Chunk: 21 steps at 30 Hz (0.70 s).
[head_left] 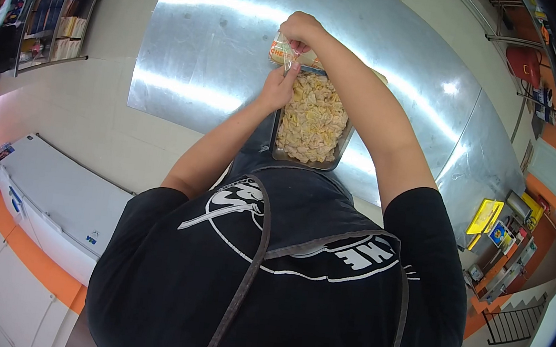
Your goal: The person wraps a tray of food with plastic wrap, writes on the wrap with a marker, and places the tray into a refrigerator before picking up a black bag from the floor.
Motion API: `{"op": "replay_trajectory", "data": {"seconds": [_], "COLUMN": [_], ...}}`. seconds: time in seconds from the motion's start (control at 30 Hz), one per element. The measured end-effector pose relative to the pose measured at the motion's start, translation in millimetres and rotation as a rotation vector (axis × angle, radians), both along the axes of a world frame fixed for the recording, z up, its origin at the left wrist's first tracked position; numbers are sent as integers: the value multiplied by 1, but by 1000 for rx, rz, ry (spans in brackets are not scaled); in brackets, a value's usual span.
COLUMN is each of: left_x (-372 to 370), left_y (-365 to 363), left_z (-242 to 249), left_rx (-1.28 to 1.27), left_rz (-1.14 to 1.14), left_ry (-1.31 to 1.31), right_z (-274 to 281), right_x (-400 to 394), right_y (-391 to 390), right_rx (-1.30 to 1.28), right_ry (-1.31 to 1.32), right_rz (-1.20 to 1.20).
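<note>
Metal tray (279,149) heaped with pale pasta pieces (311,116) at worktop's (204,39) near edge, clear packet (284,53) pinched by right hand (301,31), left hand (277,89) fingers pinching its lower edge.

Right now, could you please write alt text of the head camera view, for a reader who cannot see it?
Seen from above, a person in a black printed shirt and apron holds a clear plastic packet with the left hand and right hand, over a metal tray filled with pale yellow food pieces. The tray rests on a shiny steel table.
</note>
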<state>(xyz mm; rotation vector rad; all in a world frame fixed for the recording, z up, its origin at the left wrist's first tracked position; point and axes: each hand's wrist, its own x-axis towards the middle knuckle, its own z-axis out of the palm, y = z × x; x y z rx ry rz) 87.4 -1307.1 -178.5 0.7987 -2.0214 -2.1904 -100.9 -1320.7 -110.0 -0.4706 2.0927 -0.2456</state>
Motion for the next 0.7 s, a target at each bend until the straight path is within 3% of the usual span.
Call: {"op": "replay_trajectory", "data": {"seconds": [0.2, 0.27, 0.3, 0.37, 0.4, 0.47, 0.57, 0.63, 0.7], "left_x": [0, 4, 5, 3, 5, 9, 8, 6, 3], "left_y": [1, 3, 4, 6, 5, -4, -3, -2, 5], "left_z": [-3, 2, 4, -2, -5, 2, 9, 4, -8], "left_rx": [-40, -24, -5, -2, 6, 6, 11, 3, -60], "left_rz": [45, 17, -7, -10, -14, -45, -68, -66, 59], "left_ry": [96, 72, 48, 63, 71, -3, -43, -12, 207], "right_z": [-30, -37, -47, -68, -83, -103, -100, -67, -50], "right_x": [-22, -28, -36, -53, -59, -60, -58, -52, -45], "right_y": [0, 6, 13, 23, 27, 36, 50, 52, 59], "right_rx": [-10, -150, -152, -293, -302, -404, -526, -578, -626], "right_ry": [-214, -263, -262, 79, 75, 155, 139, 34, -71], "right_rz": [-279, -597, -600, -508, -510, -212, -153, -144, -141]}}
